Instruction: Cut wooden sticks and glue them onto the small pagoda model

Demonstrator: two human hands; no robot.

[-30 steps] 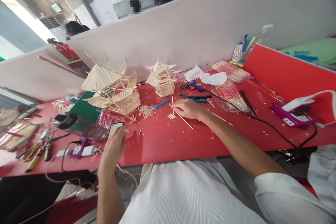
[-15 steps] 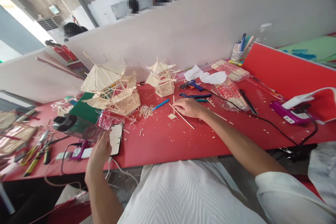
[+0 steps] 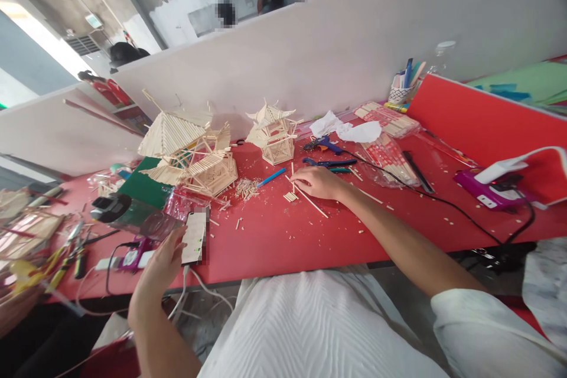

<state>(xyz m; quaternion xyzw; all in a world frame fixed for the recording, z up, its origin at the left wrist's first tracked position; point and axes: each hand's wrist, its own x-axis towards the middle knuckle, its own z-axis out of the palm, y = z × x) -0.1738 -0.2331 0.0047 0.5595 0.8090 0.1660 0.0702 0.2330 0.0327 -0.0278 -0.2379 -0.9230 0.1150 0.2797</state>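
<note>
My right hand [image 3: 316, 182] rests on the red table with its fingers closed at the end of a thin wooden stick [image 3: 315, 204]. Beside those fingertips a short stick [image 3: 292, 169] points away from me, and a small raft of short sticks [image 3: 290, 196] lies just nearer. My left hand [image 3: 165, 257] is at the left edge of a phone [image 3: 194, 237], fingers stretched out and seemingly touching it. Two stick-built pavilion models, a larger one [image 3: 172, 136] and a smaller one [image 3: 277, 144], stand behind, near a blue pen [image 3: 271, 177] and a pile of stick scraps [image 3: 247, 189].
A glue gun [image 3: 325, 143], blue-handled pliers [image 3: 330, 162] and bagged sticks [image 3: 390, 159] lie to the right. A cable crosses toward a purple power strip [image 3: 491, 189]. A bottle [image 3: 137, 215] lies left. Another person's hand [image 3: 20, 307] is at far left, by blurred yellow things.
My left hand has shifted slightly left and down, showing more of the phone. Another person's hand has come in at lower left. My right hand stays put.
</note>
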